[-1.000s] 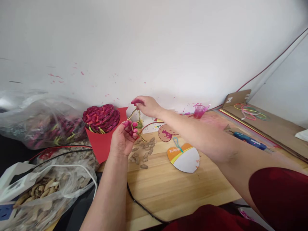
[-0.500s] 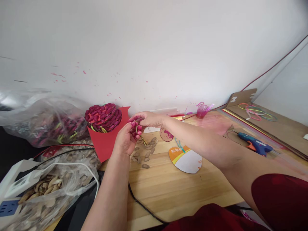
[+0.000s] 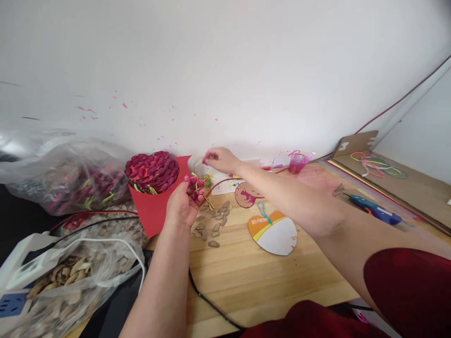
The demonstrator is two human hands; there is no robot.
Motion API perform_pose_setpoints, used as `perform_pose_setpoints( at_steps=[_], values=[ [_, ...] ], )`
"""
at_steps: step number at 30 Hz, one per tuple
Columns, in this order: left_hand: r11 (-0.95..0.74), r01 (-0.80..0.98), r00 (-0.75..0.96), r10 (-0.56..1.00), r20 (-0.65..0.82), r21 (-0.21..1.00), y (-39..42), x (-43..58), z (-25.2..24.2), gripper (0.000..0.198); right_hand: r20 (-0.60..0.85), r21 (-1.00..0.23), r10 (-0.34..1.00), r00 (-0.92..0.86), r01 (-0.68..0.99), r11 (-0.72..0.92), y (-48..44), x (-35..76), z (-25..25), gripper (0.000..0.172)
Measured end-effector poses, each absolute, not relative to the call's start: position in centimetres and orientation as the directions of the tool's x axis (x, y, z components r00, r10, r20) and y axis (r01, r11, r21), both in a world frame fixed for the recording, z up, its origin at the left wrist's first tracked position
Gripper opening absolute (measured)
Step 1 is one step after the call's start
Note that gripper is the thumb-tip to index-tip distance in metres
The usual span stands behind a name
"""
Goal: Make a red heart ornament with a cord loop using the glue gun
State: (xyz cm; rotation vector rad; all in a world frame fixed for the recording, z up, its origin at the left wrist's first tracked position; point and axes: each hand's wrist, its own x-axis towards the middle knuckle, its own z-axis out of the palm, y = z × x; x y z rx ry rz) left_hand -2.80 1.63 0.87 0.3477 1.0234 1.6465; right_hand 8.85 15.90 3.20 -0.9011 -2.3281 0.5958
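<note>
My left hand (image 3: 181, 206) holds a small cluster of magenta-dyed peanut shells (image 3: 196, 188) with yellow-green strings hanging from it. My right hand (image 3: 223, 160) is raised near the wall, apart from the cluster, its fingertips pinched together; what they hold is too small to make out. Just below it, a bundle of yellowish strands (image 3: 207, 182) shows behind the left fingers. Left of my hands stands a red paper holder (image 3: 155, 211) with a round mass of magenta shells (image 3: 151, 171) on top. Loose plain peanut shells (image 3: 215, 227) lie scattered below the cluster.
A heart-shaped card (image 3: 276, 237) with a blue loop and a stained round card (image 3: 245, 195) lie on the table. Farther right are a cup of pink liquid (image 3: 297, 164) and a blue glue gun (image 3: 375, 210). Bags of shells (image 3: 81, 281) and a power strip (image 3: 21, 267) crowd the left.
My right hand has left the magenta cluster and moved up and right toward the wall. My left hand keeps hold of the cluster in nearly the same place.
</note>
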Motion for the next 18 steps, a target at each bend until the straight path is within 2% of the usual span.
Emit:
perform_pose_setpoints(
  at_steps=[3,6,11,13,16,18],
  values=[
    [-0.007,-0.638,-0.337,0.902,-0.270,0.770,1.6,-2.7,0.7,0.025,0.225,-0.550,0.740,-0.634,0.544,0.634,15.6,10.7,0.0,0.015],
    [-0.001,-0.627,-0.324,0.910,-0.260,0.779,1.6,-2.5,0.7,0.022,0.153,-0.529,0.758,-0.634,0.595,0.605,15.0,12.1,-1.4,0.026],
    [0.023,-0.604,-0.289,0.925,-0.247,0.796,1.5,-2.1,0.5,0.025,0.097,-0.512,0.740,-0.665,0.604,0.610,12.8,14.1,-0.1,0.050],
    [0.043,-0.592,-0.257,0.936,-0.240,0.805,1.4,-1.9,0.5,0.026,0.105,-0.517,0.738,-0.666,0.597,0.613,11.6,15.2,0.5,0.054],
    [0.076,-0.547,-0.150,0.971,-0.188,0.834,1.1,-1.2,0.4,0.030,0.144,-0.540,0.778,-0.612,0.611,0.580,9.3,17.0,0.9,0.038],
    [0.090,-0.495,-0.043,0.991,-0.128,0.864,0.7,-0.4,0.3,0.033,0.148,-0.635,0.819,-0.554,0.582,0.508,7.6,18.2,0.7,0.022]
  ],
)
